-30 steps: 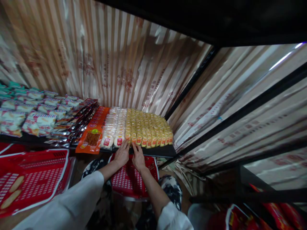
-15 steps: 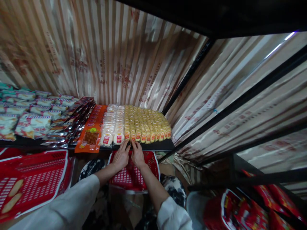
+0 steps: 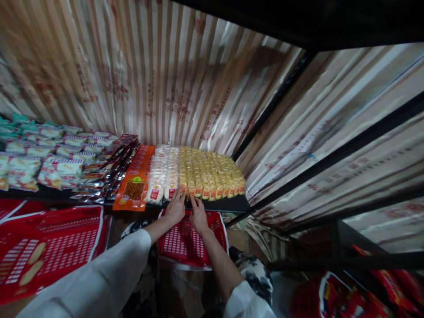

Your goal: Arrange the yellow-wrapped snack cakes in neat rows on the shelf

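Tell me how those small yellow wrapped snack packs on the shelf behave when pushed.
The small yellow plastic-wrapped snack packs look light, so a nudge probably shifts them easily. Packed in tight rows, one pushed likely moves its neighbours. Glossy wrappers suggest they slide readily on the black shelf.

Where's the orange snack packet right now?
Head view, left of centre: the orange snack packet lies on the shelf front, between dark foil packets and white rolls.

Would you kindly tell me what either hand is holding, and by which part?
Nothing clearly held: left hand and right hand only touch the front ends of the yellow packets.
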Motion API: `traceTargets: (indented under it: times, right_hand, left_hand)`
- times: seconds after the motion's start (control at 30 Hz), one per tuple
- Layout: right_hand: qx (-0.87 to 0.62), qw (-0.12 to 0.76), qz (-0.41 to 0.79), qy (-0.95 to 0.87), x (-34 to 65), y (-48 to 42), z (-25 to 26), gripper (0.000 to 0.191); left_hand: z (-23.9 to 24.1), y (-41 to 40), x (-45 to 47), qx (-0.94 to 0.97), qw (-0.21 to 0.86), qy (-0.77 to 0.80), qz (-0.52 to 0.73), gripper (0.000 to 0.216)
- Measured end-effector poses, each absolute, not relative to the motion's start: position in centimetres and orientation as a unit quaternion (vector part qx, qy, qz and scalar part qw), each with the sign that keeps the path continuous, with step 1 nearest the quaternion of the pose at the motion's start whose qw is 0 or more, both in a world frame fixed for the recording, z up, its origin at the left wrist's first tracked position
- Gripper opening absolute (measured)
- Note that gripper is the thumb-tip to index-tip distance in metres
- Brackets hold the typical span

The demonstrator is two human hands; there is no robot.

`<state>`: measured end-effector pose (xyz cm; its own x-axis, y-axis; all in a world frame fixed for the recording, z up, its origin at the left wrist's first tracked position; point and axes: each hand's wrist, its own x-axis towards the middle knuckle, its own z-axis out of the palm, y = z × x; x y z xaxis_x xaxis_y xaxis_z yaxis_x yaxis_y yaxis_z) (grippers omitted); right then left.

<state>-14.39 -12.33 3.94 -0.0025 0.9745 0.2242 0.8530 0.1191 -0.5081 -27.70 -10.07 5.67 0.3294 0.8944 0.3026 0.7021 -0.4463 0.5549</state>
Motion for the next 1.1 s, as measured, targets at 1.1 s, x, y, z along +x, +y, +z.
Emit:
traceTargets:
  times: [1.1]
  right_hand:
    - [-0.664, 0.261, 0.065, -0.698, -16.3, -12.7, 3.7, 0.075]
  left_hand:
    - [5.1, -11.2, -31.4, 0.824, 0.133, 0.501, 0.227, 0.049]
